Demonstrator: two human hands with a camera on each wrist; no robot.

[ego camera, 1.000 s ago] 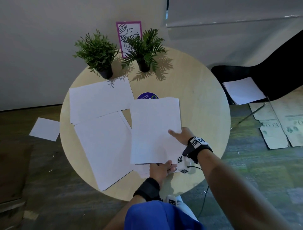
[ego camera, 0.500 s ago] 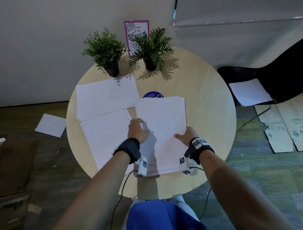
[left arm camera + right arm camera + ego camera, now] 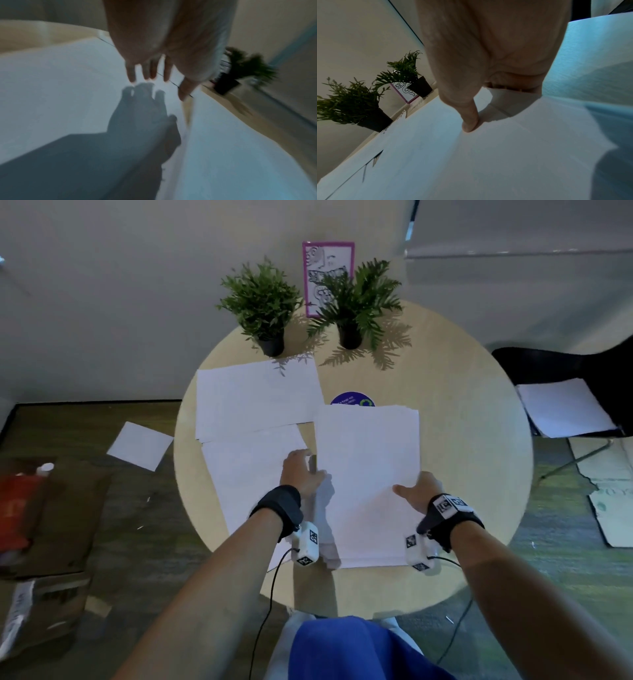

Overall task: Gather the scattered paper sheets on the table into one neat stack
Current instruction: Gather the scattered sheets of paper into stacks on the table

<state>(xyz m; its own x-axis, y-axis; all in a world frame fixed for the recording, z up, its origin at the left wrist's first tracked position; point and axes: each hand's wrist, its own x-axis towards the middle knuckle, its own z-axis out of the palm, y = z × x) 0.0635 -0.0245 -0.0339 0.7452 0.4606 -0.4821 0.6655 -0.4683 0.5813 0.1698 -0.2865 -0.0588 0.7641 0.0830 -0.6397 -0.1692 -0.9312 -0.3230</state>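
Observation:
A stack of white sheets (image 3: 366,474) lies on the round wooden table (image 3: 472,440), right of centre. My right hand (image 3: 412,491) holds its right edge; the thumb (image 3: 469,122) presses on top and the fingers are hidden under the paper. My left hand (image 3: 303,469) is at the stack's left edge, over a single sheet (image 3: 250,470). In the blurred left wrist view its fingers (image 3: 149,70) hang straight just above the paper and hold nothing. Another sheet (image 3: 257,395) lies at the back left, overlapping the single sheet's far edge.
Two potted plants (image 3: 263,302) (image 3: 356,299) and a pink-framed card (image 3: 327,258) stand at the table's far edge. A purple disc (image 3: 351,399) peeks out behind the stack. One sheet (image 3: 138,445) lies on the floor at left; more paper (image 3: 565,407) rests on a black chair at right.
The left hand let go of the stack's near edge and moved up to its left side. The stack now lies flat on the table. The right hand kept its hold.

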